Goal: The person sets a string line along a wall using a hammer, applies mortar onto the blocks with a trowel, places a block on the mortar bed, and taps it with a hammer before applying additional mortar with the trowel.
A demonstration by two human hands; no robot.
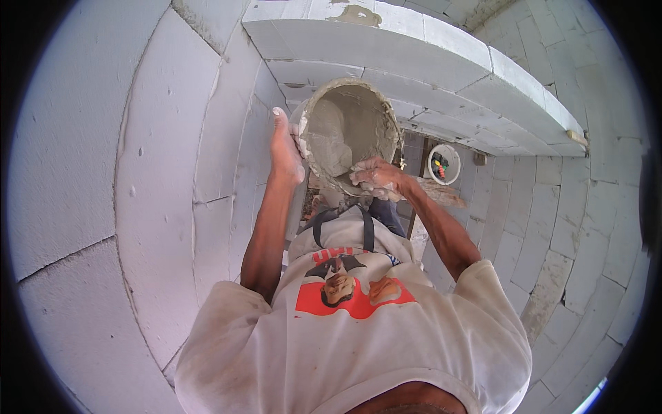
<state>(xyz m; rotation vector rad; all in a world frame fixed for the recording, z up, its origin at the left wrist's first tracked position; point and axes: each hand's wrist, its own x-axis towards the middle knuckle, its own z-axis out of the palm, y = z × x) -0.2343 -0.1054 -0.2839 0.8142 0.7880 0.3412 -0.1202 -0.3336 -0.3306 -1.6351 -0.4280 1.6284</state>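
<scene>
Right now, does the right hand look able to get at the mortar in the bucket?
Likely yes: the right hand is at the near rim of the bucket, close to the mortar, with nothing covering it.

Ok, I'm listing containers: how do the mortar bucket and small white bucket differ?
The mortar bucket holds grey mortar; the white bucket, red, yellow and dark items. The mortar bucket's rim is caked; the white bucket's looks cleaner. The left hand and right hand are on the mortar bucket, not the white bucket. Both buckets are round.
</scene>
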